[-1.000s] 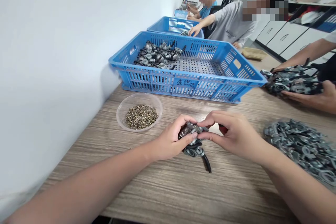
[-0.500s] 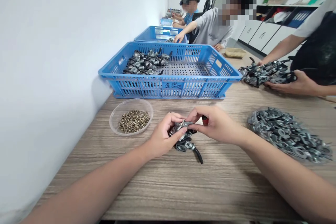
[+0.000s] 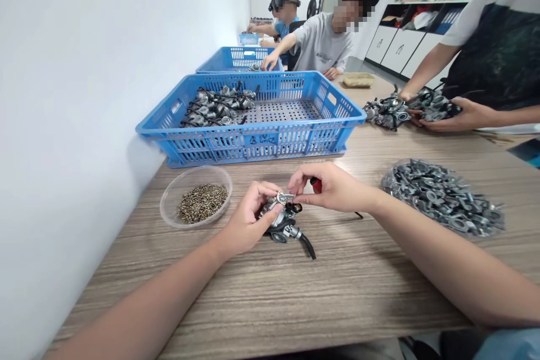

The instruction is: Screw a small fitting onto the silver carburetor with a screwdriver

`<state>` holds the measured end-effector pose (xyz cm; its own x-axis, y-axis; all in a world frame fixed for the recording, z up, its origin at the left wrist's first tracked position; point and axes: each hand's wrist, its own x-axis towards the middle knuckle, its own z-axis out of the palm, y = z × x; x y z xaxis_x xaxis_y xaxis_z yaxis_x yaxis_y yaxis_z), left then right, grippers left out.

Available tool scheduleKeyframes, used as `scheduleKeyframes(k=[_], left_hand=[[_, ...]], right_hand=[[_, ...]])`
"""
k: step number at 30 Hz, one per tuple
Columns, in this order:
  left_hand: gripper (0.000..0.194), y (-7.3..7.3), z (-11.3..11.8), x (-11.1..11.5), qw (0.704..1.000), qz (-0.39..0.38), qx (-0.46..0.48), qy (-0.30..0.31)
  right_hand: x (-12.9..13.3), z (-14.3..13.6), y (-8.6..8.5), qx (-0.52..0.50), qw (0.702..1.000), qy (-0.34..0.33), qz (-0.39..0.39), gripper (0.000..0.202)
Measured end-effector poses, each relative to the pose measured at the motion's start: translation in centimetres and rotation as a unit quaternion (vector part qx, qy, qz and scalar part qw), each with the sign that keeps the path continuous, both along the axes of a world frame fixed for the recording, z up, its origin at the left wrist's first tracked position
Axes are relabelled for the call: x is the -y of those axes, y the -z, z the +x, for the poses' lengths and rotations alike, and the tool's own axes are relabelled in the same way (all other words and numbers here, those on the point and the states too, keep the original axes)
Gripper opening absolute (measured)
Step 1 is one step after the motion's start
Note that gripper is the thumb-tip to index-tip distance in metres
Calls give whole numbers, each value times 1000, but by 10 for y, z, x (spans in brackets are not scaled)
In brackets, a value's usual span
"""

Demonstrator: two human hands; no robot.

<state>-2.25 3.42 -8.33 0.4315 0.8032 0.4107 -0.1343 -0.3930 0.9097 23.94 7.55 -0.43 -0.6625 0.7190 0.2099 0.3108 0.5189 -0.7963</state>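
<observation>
The left hand (image 3: pixel 248 219) clamped a knobbly silvery metal assembly (image 3: pixel 280 222) with a curved black hose, just above the streaky wood-grain table (image 3: pixel 261 292). Close at its right, the right hand (image 3: pixel 331 188) pinched its flat grey tab and also held a red-handled tool (image 3: pixel 315 184). Brassy screws (image 3: pixel 202 203) filled a round clear bowl (image 3: pixel 169 208) to the left.

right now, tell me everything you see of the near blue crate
The near blue crate is rectangular, apparently plastic, with slotted walls, a floor pierced by small holes, handle openings at both ends and dark handwriting on its front. It stands upright on the wood-grain table. Metal assemblies with black hoses lie piled in its left part; bare floor shows to the right. Neither the left hand nor the right hand touches it.
</observation>
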Motion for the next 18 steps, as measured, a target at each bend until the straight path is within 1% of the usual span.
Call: scheduleKeyframes(k=[2,4,6,8,9,11,12,14,16,18], left_hand=[[18,-2,0,0,1000,-7,-10,-1],[18,-2,-1,1,1000,-15,-18,-2],[21,-2,-2,2,999,-26,-25,0],[25,-1,-3,3,998,-42,-35,2],[28,-2,-3,4,998,-50,-41,2],[34,-3,-5,5,997,-58,-55,-3],[37,-4,-5,5,996,-55,-64,-7],[40,-8,-6,5,995,-32,-91,-11],[40,-11,-6,5,993,5,-118,-13],[39,-14,-6,5,990,36,-133,-15]], right_hand=[[-2,4,-3,-4,999,19,30,19],[-2,7,-11,-36,995,62,64,17],[2,9,-26,-94,984,112,100,15],[9,10,-44,-149,968,145,140,14],[12,10,-52,-158,964,151,154,13],[17,9,-61,-119,973,130,150,14],[18,9,-62,-77,982,105,135,14],[16,6,-54,9,995,39,93,16],[11,1,-37,51,997,-21,58,17],[5,-3,-17,50,997,-50,33,17]])
